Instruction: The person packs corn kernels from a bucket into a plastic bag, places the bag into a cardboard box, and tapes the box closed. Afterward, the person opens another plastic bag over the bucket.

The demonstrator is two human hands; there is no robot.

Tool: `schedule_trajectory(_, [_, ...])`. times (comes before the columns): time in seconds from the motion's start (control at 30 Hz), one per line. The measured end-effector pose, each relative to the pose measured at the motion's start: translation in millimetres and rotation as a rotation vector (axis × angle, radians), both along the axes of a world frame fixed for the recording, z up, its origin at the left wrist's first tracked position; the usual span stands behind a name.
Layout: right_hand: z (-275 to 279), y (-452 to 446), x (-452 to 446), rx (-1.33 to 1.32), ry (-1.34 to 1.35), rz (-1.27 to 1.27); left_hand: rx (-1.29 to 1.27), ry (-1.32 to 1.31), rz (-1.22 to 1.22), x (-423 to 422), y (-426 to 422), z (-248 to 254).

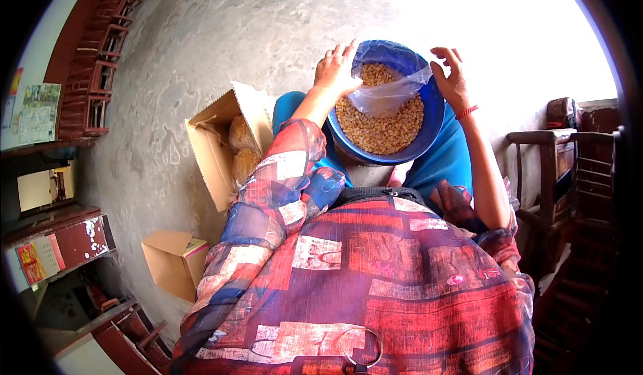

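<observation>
Left hand (pixel 335 73) at the upper left of the bucket (pixel 434 117), fingers raised and parted, thumb apart from them and close to the bag (pixel 380 98). Right hand (pixel 452 83) at the upper right of the bucket, fingers bent, thumb side close to the opposite edge of the bag. Grip: loosely curved on both sides; cannot tell a light pinch on the bag from mere nearness. Red band (pixel 467 111) at the right wrist, just right of the bucket.

Bag: clear and thin, spread across the upper part of the bucket's mouth. Grain (pixel 385 132): golden, loose, inside the bucket, visible above and below the bag. Bucket: blue, round, between legs in blue trousers (pixel 447 164).

Left of the bucket, on the grey floor (pixel 221 26): open carton (pixel 207 154) with yellowish packs (pixel 245 165) inside. Farther out, lower left of the bucket: small carton (pixel 164 266), also open. Well right of the bucket: dark wooden furniture (pixel 556 174). Far left of the bucket: row of reddish-brown chairs (pixel 97 87).
</observation>
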State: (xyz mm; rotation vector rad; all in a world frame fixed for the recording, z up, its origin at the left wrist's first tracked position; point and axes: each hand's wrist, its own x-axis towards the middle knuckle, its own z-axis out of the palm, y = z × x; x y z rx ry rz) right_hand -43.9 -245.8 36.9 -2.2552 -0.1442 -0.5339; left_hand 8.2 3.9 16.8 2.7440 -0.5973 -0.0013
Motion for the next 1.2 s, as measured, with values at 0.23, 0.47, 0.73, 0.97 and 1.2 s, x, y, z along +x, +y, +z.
schedule_trajectory(0.23, [-12,96,-38,-0.509,0.595,0.847,0.014,-0.006,0.001,-1,-1,2])
schedule_trajectory(0.47, [-117,120,-45,-0.760,0.645,0.955,-0.007,0.000,0.009,-5,0,-1])
schedule_trajectory(0.73, [-129,96,-38,-0.903,1.067,0.958,-0.024,-0.019,0.014,-3,-9,-9])
schedule_trajectory(0.97, [-71,93,-33,-0.304,1.451,0.687,-0.017,-0.017,0.009,-3,-7,-12])
schedule_trajectory(1.2, [-82,74,-23,-0.175,1.048,0.928,-0.038,-0.003,0.028,-10,-4,-9])
